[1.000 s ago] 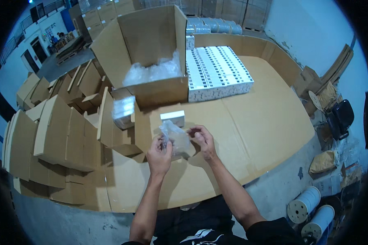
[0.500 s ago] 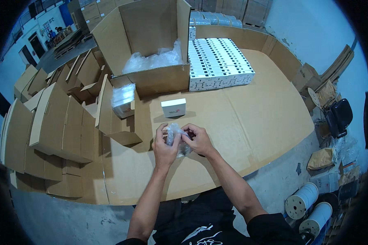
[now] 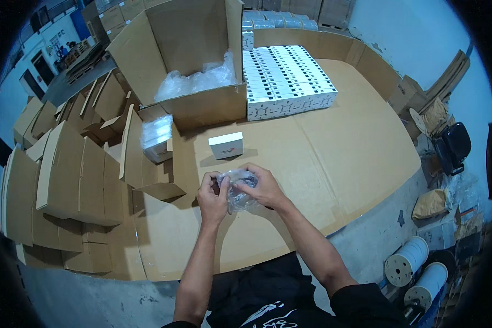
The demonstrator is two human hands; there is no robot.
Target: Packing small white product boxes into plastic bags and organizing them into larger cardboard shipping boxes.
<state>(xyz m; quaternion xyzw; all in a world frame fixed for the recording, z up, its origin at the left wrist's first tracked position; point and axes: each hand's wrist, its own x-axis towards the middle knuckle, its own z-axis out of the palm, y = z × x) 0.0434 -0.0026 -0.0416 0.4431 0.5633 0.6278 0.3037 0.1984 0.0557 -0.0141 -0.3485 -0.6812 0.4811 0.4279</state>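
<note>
A crinkled clear plastic bag (image 3: 239,192) is held between my two hands above the cardboard-covered table. My left hand (image 3: 212,198) pinches its left side, and my right hand (image 3: 264,187) grips its upper right, thumb across the front. Something darker seems to show through the film, but its kind cannot be made out. Just beyond my hands stands a small white box (image 3: 226,146) with a small red mark. Left of it, an open cardboard carton (image 3: 167,188) holds several plastic-wrapped packs (image 3: 157,138).
A large open carton (image 3: 210,106) with clear plastic bags (image 3: 199,79) stands at the back. Beside it are rows of small white boxes (image 3: 292,101). Several brown cartons (image 3: 65,169) crowd the left. Cable spools (image 3: 406,261) and a black chair (image 3: 452,147) are on the right.
My hands have spread slightly apart, and the plastic bag between them looks wider and more opened out. The whole view has shifted a little; the white box stays in place on the table.
</note>
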